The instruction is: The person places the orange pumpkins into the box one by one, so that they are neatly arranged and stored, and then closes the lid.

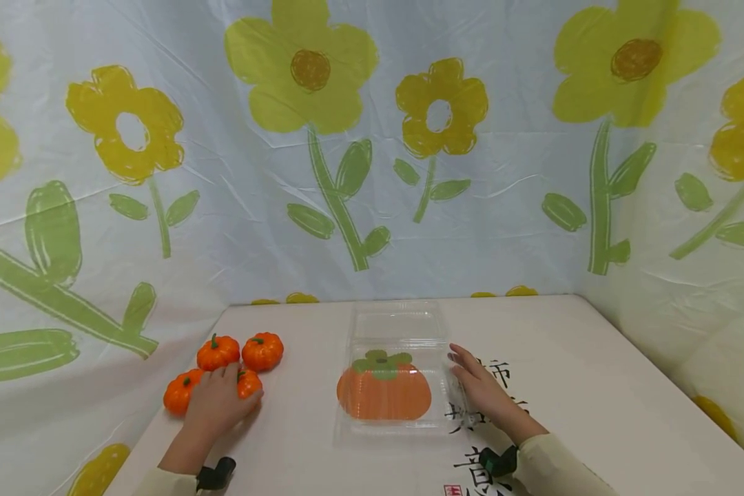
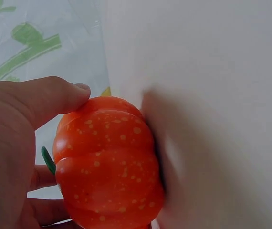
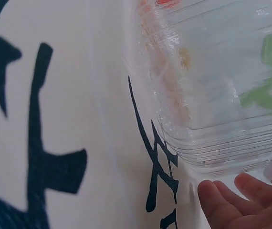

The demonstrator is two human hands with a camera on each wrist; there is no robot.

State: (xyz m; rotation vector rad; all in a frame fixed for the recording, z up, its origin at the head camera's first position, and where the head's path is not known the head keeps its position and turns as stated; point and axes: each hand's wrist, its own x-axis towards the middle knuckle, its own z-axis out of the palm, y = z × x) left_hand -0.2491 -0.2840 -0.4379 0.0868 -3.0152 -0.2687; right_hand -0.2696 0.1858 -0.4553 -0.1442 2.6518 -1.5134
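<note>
Here, at the left of the table [image 1: 533, 337]: gripping the near-right pumpkin [image 1: 249, 384] in the left hand [image 1: 215, 405], between thumb and curled fingers. Next, presumably, a clean lift past the other three pumpkins [image 1: 263, 352]. Beside the open clear container [image 1: 403, 425], reaching with the right hand [image 1: 486, 396], fingers loosely extended, without evident grip. Near right, black brush characters [image 1: 476, 466], perhaps including 意, and a red seal [image 1: 452, 490], too small to read.
</note>
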